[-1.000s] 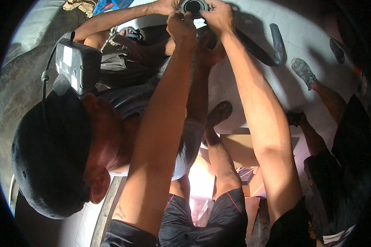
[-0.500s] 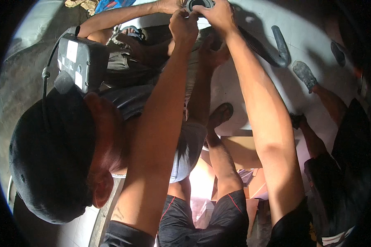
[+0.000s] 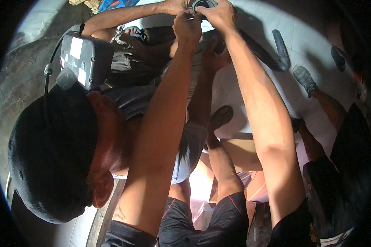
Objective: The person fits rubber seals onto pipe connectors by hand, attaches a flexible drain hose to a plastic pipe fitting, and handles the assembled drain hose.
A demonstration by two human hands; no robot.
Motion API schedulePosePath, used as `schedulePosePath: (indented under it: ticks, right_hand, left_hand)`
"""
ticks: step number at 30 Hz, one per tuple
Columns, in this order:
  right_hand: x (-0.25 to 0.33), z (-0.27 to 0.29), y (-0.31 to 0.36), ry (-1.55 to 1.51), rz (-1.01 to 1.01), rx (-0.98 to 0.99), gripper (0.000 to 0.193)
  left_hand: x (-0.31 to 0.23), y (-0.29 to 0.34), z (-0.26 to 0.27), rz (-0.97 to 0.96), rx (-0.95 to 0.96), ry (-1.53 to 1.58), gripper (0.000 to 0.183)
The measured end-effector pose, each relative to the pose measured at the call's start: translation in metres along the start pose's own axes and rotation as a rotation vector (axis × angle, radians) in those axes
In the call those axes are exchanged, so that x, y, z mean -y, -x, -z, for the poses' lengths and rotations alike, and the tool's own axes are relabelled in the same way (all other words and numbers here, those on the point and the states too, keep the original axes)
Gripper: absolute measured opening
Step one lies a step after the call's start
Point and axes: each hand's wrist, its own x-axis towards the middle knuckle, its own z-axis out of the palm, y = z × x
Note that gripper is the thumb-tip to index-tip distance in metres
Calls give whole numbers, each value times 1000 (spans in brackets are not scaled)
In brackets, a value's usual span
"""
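Observation:
A round grey ring (image 3: 194, 5), with a dark opening, shows at the top edge, partly cut off. My right hand (image 3: 220, 15) grips it from the right, thumb lying over the rim by the opening. Closed in a pinch, my left hand (image 3: 187, 28) has its fingertips at the ring's lower left edge; anything small between them is hidden. Just beyond, a co-worker's hand (image 3: 176, 6) reaches to the same ring from the left. A dark corrugated hose (image 3: 263, 57) lies behind my right forearm; whether it joins the ring cannot be seen.
Close on my left crouches a co-worker in a dark cap (image 3: 53, 152) with a black box (image 3: 86, 59) strapped on; their other hand (image 3: 214, 57) hangs between my forearms. Another person's foot (image 3: 304, 80) stands at the right. A cardboard box (image 3: 239, 152) sits low in the middle.
The ring and both my hands have shifted slightly to the right in the picture. Both hands keep the same hold, and the co-worker's hand stays by the ring.

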Motion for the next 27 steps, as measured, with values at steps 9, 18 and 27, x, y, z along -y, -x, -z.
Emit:
schedulePosePath:
  ticks: [9,18,27]
  right_hand:
    - [-4,-10,-3,-184,-139,-88,29]
    - [-18,-10,-14,99,-62,-151,41]
    - [-23,-8,-20,157,30,-116,37]
  left_hand:
    - [-3,2,-5,15,-8,71,20]
    - [-19,6,-37,246,-254,157,37]
    - [-43,3,-49,434,-335,224,36]
